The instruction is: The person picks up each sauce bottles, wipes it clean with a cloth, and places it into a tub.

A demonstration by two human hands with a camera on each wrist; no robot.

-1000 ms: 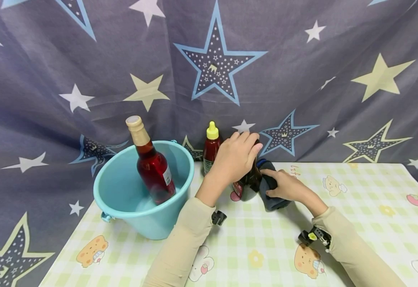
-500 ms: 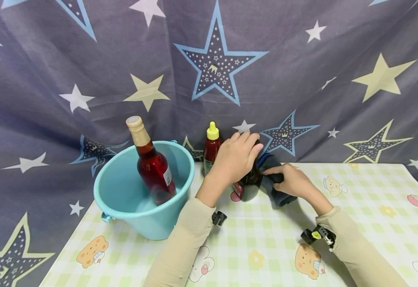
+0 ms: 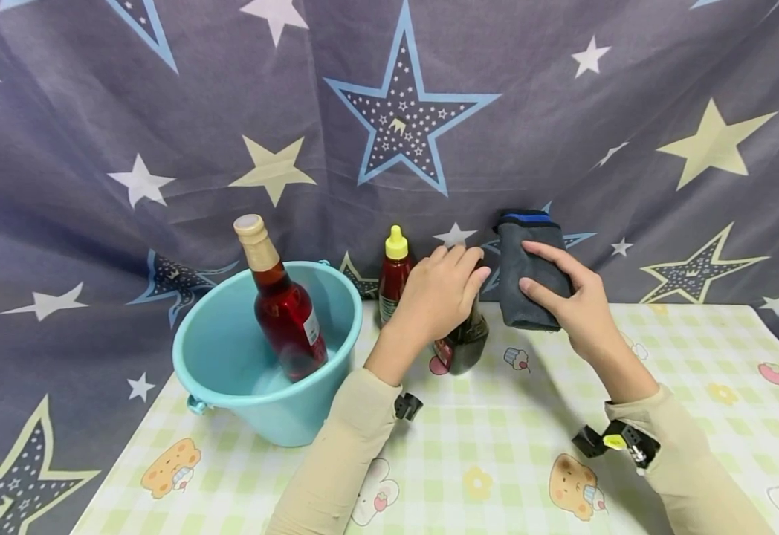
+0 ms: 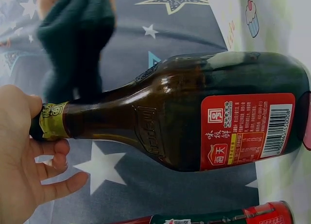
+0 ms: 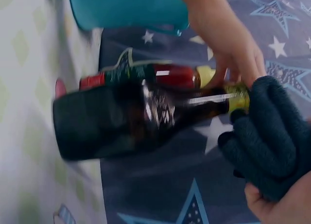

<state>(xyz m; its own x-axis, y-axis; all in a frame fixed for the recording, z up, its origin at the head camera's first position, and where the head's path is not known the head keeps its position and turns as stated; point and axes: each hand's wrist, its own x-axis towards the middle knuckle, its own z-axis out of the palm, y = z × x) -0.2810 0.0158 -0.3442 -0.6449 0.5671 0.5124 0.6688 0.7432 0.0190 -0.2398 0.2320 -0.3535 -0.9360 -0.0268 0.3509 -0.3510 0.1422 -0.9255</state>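
My left hand [image 3: 438,296] grips the neck and cap of a dark brown bottle [image 3: 461,345] that stands on the table; its red label [image 4: 243,131] shows in the left wrist view, where my left hand [image 4: 22,151] wraps the neck. My right hand [image 3: 563,293] holds a folded dark grey cloth [image 3: 526,275] with a blue edge, lifted off the table to the right of the bottle's top. In the right wrist view the cloth [image 5: 272,136] sits just beside the bottle [image 5: 131,119] neck.
A light blue bucket [image 3: 229,364] at the left holds a leaning red bottle [image 3: 282,312] with a tan cap. A small red sauce bottle [image 3: 394,275] with a yellow cap stands behind my left hand. Checked tablecloth [image 3: 697,357]; starry curtain [image 3: 403,111] behind.
My right hand has lifted the grey cloth from low beside the bottle's body up to the level of its top. My left hand and the bottle have stayed put.
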